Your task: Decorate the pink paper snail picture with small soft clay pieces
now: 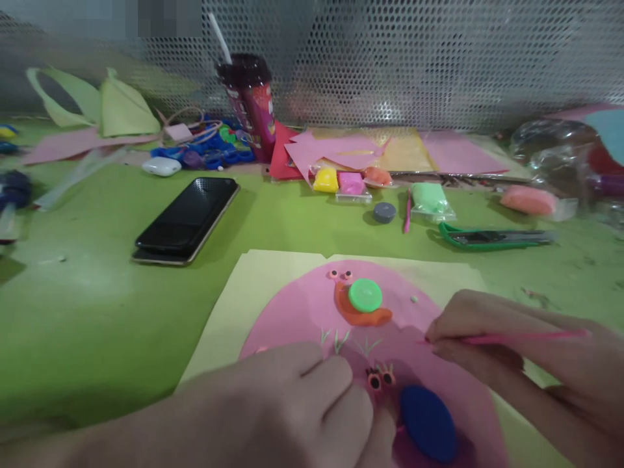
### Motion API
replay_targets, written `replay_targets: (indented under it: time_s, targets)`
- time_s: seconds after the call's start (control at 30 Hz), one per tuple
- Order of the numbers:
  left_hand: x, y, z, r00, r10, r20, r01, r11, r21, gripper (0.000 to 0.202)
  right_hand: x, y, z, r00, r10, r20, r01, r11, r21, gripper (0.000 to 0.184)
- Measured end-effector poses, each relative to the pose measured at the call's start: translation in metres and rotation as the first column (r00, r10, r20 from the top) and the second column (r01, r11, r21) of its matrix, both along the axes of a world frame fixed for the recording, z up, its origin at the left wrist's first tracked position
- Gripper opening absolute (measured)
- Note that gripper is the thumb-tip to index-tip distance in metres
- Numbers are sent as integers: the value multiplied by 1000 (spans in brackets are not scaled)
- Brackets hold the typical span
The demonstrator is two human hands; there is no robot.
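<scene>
A pink paper circle [292,305] lies on a pale yellow sheet [229,312]. Near its top sits a snail with an orange clay body [361,317], a bright green cap [365,295] as its shell and two small eyes. Closer to me is a second figure with a dark blue cap [428,422] and lashed eyes [380,378]. My left hand [312,409] rests curled over the circle beside those eyes; its fingertips are hidden. My right hand [517,351] pinches a thin pink modelling tool [526,337], its tip close to the circle. Thin green grass strands [340,341] lie between the figures.
A black phone [188,218] lies at the left. Behind stand a drink cup with straw [251,107] and coloured papers [336,153]. Clay packets [351,184], a grey cap [384,212], another pink tool [407,211] and a green box cutter [492,236] line the back.
</scene>
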State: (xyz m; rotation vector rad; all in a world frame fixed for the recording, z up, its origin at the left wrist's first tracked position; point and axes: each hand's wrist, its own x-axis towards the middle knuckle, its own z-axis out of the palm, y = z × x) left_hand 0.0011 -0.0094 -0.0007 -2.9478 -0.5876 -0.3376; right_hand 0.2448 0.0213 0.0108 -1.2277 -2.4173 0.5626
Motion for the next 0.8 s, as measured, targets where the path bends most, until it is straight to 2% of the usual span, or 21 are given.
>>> replay_targets:
  time_s: [0.07, 0.13, 0.2, 0.27, 0.33, 0.4, 0.47, 0.53, 0.6, 0.67, 0.73, 0.8]
  targets:
    - [0, 1, 3, 998, 42, 56, -43, 999, 16, 22, 0, 7, 2, 999, 51, -6, -50, 998, 40, 15]
    - [0, 3, 5, 993, 84, 80, -84, 996, 0, 29, -4, 11, 5, 997, 38, -65, -35, 998, 52, 13]
    - [-2, 9, 6, 987, 131, 93, -129, 991, -32, 36, -11, 11, 7, 991, -26, -130, 24, 1000, -19, 19]
    - [-6, 17, 6, 976, 186, 109, -182, 982, -47, 39, -20, 10, 6, 966, -162, -204, 133, 980, -149, 29]
    - [-9, 27, 4, 964, 247, 94, -243, 969, -51, 39, -27, 9, 2, 901, -326, -287, 228, 918, -325, 38]
    - [-13, 37, 2, 938, 334, 90, -330, 942, -55, 40, -31, 11, -4, 809, -482, -337, 253, 802, -541, 40]
    - [-15, 45, -1, 884, 468, 12, -464, 880, -96, 42, -32, 15, -9, 725, -595, -346, 222, 679, -700, 40]
    - [-16, 51, -2, 825, 560, -76, -564, 809, -163, 45, -31, 19, -14, 670, -649, -359, 195, 621, -759, 39]
    - [-16, 54, -3, 768, 634, -92, -635, 734, -240, 47, -31, 23, -18, 656, -647, -390, 179, 635, -752, 40]
    - [-16, 56, -4, 719, 694, -26, -667, 679, -307, 51, -33, 25, -21, 694, -598, -401, 195, 692, -695, 40]
    - [-17, 58, -8, 705, 706, 70, -649, 682, -338, 56, -34, 27, -21, 742, -546, -390, 249, 764, -595, 39]
    - [-19, 60, -14, 721, 669, 178, -587, 727, -356, 60, -33, 31, -17, 764, -527, -372, 327, 814, -481, 38]
